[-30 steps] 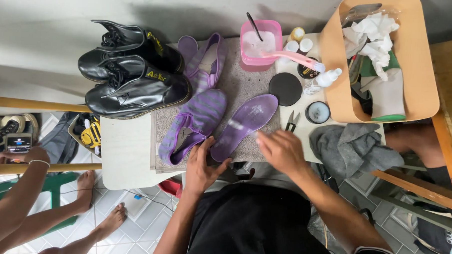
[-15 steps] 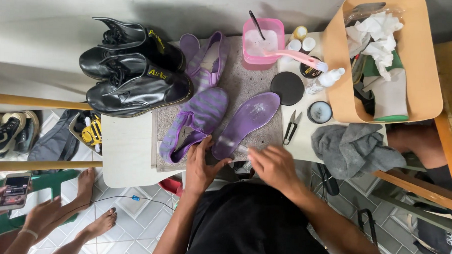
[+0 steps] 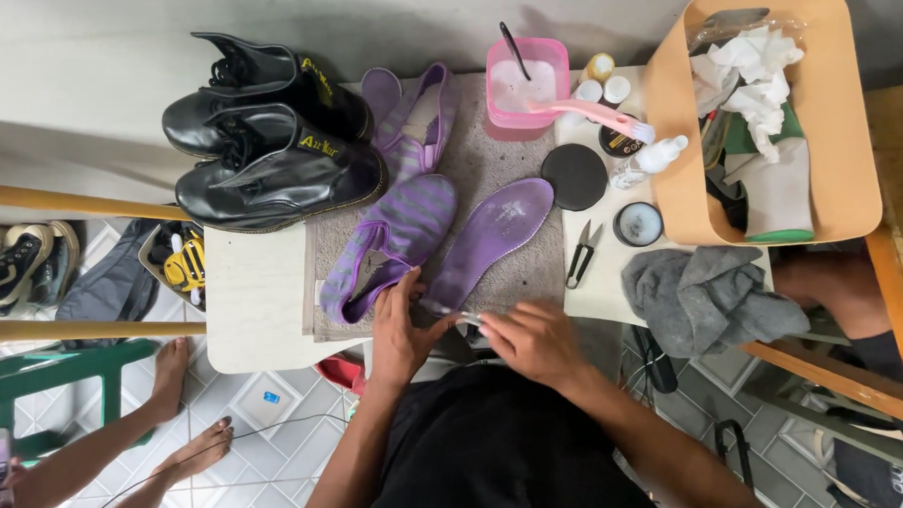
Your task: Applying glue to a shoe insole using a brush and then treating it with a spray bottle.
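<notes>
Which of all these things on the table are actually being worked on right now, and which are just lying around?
In hand:
- purple insole, its near end under both hands
- left hand and right hand
- purple slip-on shoe, beside the left hand

Lying about:
- black boots
- second purple shoe
- pink tub with pink brush
- small snips
- grey cloth
- tan bin

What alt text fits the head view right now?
Seen from above, the left hand and right hand meet at the near end of a purple insole lying on a grey mat. A purple shoe lies alongside, black boots behind.
</notes>
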